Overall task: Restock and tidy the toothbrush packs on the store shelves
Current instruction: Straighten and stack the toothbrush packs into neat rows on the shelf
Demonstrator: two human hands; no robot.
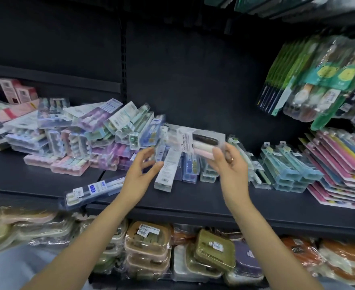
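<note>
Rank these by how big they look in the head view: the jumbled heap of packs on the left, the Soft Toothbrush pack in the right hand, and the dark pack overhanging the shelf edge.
1. Jumbled heap, by far.
2 and 3. Overhanging dark pack and Soft Toothbrush pack in the right hand: too close to rank.

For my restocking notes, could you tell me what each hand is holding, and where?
The right hand pinches the "Soft Toothbrush" pack at its lower right end. The left hand is open and holds nothing.
</note>
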